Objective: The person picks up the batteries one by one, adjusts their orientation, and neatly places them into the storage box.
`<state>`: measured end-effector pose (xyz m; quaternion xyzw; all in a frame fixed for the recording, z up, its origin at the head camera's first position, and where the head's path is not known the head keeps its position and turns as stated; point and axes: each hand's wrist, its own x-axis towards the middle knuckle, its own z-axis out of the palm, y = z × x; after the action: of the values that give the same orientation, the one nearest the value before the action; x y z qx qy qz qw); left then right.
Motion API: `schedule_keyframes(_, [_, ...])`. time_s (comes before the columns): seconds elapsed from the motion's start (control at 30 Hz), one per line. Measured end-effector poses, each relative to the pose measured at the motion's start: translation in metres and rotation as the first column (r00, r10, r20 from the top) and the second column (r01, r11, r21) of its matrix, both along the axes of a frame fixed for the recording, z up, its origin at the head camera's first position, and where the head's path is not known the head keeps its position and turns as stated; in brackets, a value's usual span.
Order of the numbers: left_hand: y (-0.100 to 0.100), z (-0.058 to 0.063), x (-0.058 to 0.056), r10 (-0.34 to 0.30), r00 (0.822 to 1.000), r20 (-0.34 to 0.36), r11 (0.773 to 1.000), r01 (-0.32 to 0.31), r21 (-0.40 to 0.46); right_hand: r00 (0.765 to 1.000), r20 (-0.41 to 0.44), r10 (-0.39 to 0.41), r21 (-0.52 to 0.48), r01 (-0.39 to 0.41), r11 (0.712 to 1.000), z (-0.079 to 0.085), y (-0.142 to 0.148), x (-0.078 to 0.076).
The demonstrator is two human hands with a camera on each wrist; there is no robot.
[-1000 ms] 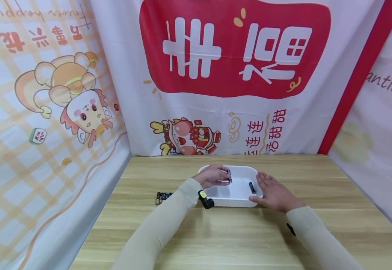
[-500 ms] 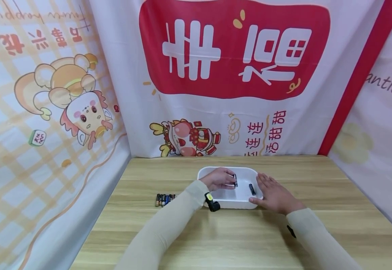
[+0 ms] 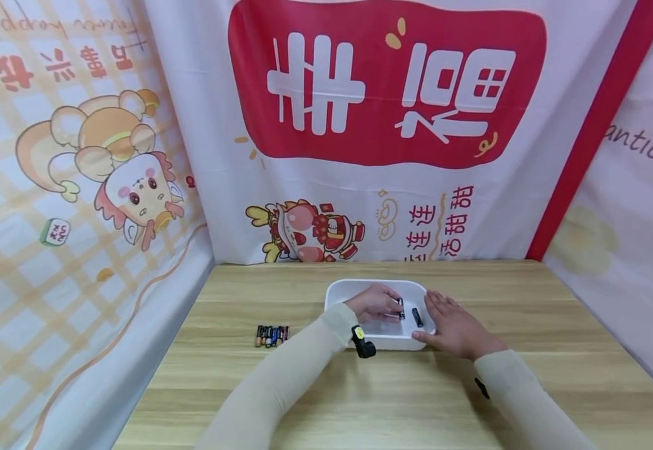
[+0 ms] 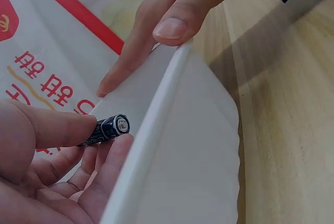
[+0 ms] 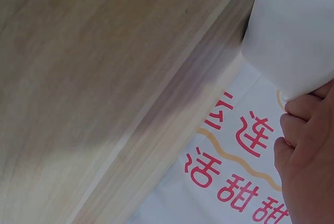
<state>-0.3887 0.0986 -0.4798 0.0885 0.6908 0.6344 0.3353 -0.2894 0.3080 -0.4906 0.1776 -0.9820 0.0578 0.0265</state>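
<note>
Pinching a battery (image 4: 108, 130) in its grip, the left hand (image 3: 379, 302) holds it over the inside of the white tray (image 3: 405, 344), long axis roughly fore-and-aft, one metal end facing the left wrist view. A second battery (image 3: 418, 317) lies nearly parallel. The right hand (image 3: 456, 328), fingers extended, touches the tray's right end.

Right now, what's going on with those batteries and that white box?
A person's left hand is holding a dark battery in the white box; I can't tell if it touches the bottom. A second battery lies in the box, and the right hand rests against the box's right end. A row of batteries lies on the wooden table, left of the box.
</note>
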Motion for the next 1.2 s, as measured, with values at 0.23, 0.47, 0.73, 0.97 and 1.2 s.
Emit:
schedule_keyframes(0.23, [0.012,-0.003,0.002,-0.008,0.999,-0.035,1.000,0.007,-0.019,1.000,0.002,-0.006,0.014,0.006,1.000,0.001,0.002,-0.001])
schedule_keyframes(0.47, [0.022,-0.007,-0.002,0.024,0.998,-0.051,0.999,-0.026,-0.046,0.999,-0.024,0.027,0.016,-0.027,1.000,0.003,0.001,-0.002])
schedule_keyframes(0.73, [0.031,-0.012,-0.005,0.022,0.998,-0.062,0.996,-0.028,-0.089,0.999,-0.027,0.038,0.015,-0.037,0.999,0.004,0.001,0.000])
schedule_keyframes(0.97, [0.035,-0.015,-0.006,0.030,0.997,-0.070,0.992,-0.038,-0.122,0.997,-0.055,0.061,0.010,-0.061,0.998,0.000,0.002,-0.001])
schedule_keyframes(1.2, [0.039,-0.019,-0.007,0.015,0.996,-0.084,0.984,-0.030,-0.174,0.998,-0.041,0.052,0.009,-0.052,0.999,-0.001,0.002,0.000])
